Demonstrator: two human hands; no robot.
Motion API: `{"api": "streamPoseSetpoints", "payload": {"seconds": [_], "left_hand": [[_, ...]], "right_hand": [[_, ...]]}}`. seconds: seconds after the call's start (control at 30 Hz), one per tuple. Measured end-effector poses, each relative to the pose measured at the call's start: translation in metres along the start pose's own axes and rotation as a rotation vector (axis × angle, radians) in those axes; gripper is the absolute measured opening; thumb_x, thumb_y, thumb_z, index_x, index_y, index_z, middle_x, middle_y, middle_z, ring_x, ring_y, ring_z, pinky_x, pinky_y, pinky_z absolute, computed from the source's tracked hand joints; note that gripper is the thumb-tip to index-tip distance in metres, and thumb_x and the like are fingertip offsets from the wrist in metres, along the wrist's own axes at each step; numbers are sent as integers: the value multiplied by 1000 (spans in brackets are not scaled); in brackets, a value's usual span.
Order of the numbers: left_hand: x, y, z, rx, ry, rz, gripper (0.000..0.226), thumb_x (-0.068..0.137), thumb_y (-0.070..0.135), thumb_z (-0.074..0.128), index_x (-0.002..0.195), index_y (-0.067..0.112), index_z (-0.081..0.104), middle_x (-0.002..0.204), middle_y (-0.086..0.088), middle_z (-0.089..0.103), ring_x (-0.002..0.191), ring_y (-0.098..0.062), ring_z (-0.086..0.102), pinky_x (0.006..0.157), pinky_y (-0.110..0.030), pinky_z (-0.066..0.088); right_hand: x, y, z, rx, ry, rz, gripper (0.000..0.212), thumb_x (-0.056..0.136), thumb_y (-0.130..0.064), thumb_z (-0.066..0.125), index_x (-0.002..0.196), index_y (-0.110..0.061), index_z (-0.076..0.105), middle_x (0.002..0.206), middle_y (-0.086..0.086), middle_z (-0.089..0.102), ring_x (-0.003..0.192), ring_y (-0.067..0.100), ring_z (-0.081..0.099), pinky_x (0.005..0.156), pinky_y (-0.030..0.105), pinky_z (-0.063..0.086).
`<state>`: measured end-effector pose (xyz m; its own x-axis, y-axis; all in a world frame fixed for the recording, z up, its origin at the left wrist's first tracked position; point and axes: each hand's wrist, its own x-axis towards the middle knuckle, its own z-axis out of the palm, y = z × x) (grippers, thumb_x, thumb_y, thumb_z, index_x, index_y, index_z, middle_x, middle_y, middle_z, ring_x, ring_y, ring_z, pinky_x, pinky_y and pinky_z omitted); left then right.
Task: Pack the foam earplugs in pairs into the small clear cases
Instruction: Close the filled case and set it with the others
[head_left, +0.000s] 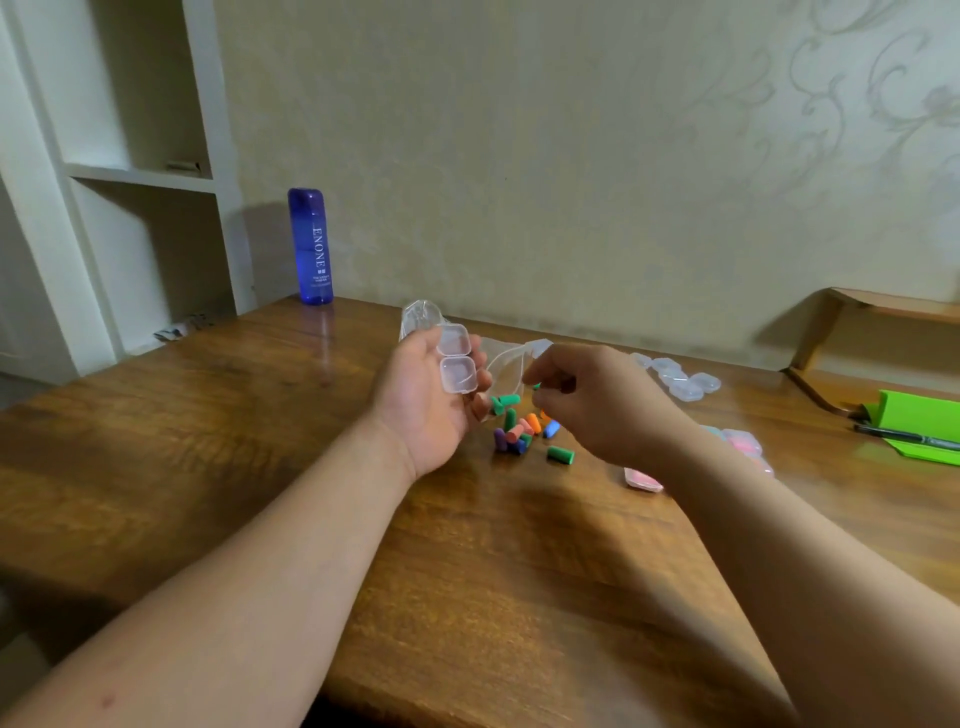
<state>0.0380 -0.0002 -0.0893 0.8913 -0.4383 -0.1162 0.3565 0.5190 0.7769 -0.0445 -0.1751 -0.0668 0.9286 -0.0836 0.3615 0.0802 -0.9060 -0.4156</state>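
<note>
My left hand (426, 405) lies palm up above the table and holds an opened small clear case (456, 365), its two halves side by side across the fingers. My right hand (587, 400) hovers just right of it with curled fingers; a bit of green shows at the fingertips, so it seems to pinch a green earplug (537, 386). Beneath both hands lies a loose pile of foam earplugs (519, 428) in green, orange, pink, purple and blue on the wooden table (234, 415). One green plug (560, 454) lies apart at the pile's right.
Several empty clear cases (683, 382) lie at the back right. Filled cases with pink contents (743, 444) and one pink case (643, 479) sit behind my right forearm. A clear plastic bag (421, 317), a blue bottle (310, 247), a green holder and pen (914, 434) stand around.
</note>
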Motion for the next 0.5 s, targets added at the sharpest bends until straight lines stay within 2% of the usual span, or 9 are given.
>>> {"api": "streamPoseSetpoints", "payload": {"seconds": [0.1,0.2,0.37,0.5], "left_hand": [[1,-2,-1,-9,-12,-14,41,107,41,45,117,11,71,90,-6,67,73,-18,60,64,-30,46],[2,-3,-2,-9,-24,-19,39,106,40,48,114,11,72,91,-7,68,73,-18,59,63,-30,43],[7,-4,-2,25,-34,-16,38,105,38,46,112,10,71,91,-7,69,70,-17,59,55,-28,42],[9,-5,-1,54,-30,-13,38,105,38,46,111,9,71,93,-7,70,70,-17,59,54,-27,42]], "right_hand": [[-4,1,11,-67,-59,-21,26,96,-23,73,120,-32,72,100,-17,64,87,2,59,66,18,44],[-12,6,22,-72,-99,-27,30,94,-32,77,123,-37,71,104,-17,60,88,3,58,66,17,43],[-13,4,31,-117,-87,-86,25,96,-34,74,121,-35,73,108,-13,59,93,7,59,76,28,58],[-10,8,36,-99,-17,-93,16,99,-30,70,114,-32,76,101,-14,60,86,5,56,67,22,45]]}}
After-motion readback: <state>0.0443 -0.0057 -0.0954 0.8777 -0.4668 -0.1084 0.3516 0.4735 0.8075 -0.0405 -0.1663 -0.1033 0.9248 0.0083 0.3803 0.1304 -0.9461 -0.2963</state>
